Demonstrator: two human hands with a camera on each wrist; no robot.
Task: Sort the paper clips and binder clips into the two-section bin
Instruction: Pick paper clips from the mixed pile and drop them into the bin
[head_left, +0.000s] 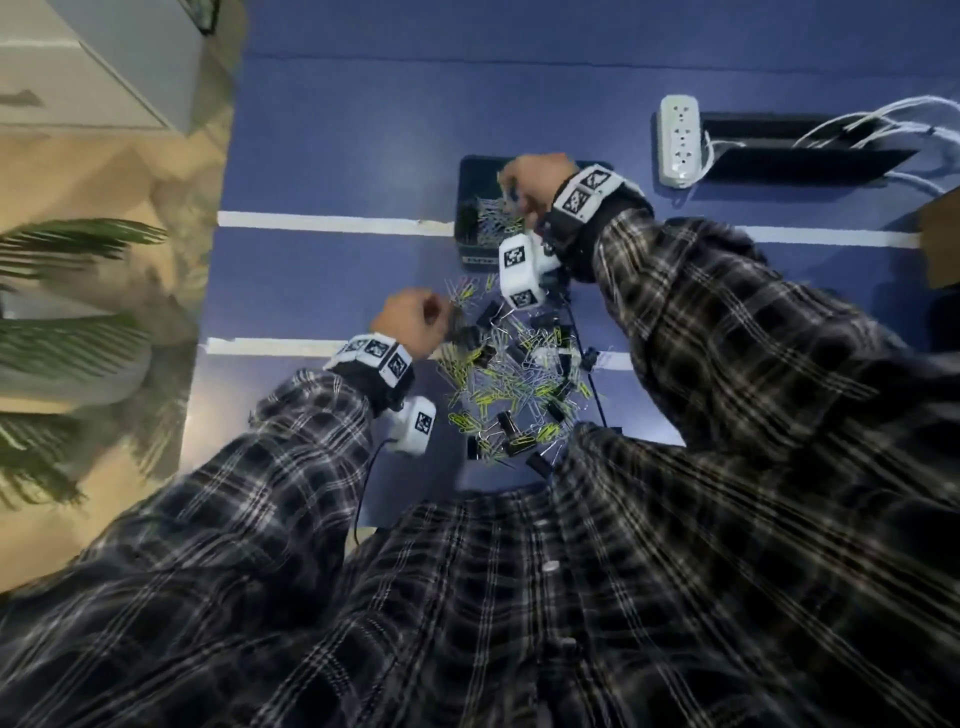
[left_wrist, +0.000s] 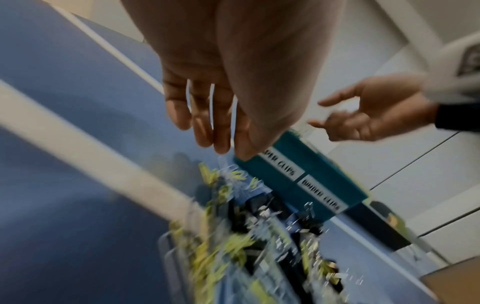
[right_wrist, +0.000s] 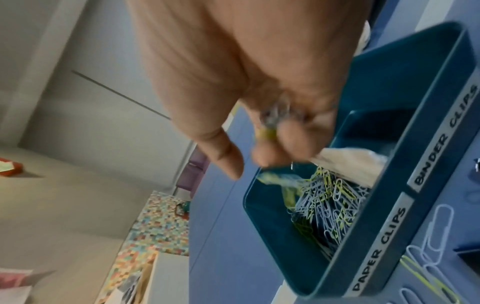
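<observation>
Your table (head_left: 332, 156) is blue with two white tape stripes (head_left: 332, 223) across it; a white power strip (head_left: 678, 140) with white cables and a dark slot sit at the far right, a plant (head_left: 62, 322) and pale cabinets off the left edge. One teal two-section bin (head_left: 470, 208) stands on the far stripe, and the mixed pile (head_left: 511, 379) of paper clips and black binder clips lies just near of it, across the near stripe; too many and too blurred to count. Your right hand (right_wrist: 259, 86) is over the bin, fingers curled round a small bunch of paper clips (right_wrist: 272, 121), silver and yellow. Your left hand (left_wrist: 223, 86) is above the pile's left edge: head view shows it as a loose fist, left wrist view shows fingers hanging nearly straight with nothing in them. Only the right wrist view reads both labels, PAPER CLIPS and BINDER CLIPS, and shows the paper-clip section (right_wrist: 324, 201) holding a heap of white and yellow clips; what's in the binder-clip section (right_wrist: 376, 127) I can't tell. Same view shows a few loose paper clips on the table outside the bin wall. Left wrist view is heavily motion-blurred.
</observation>
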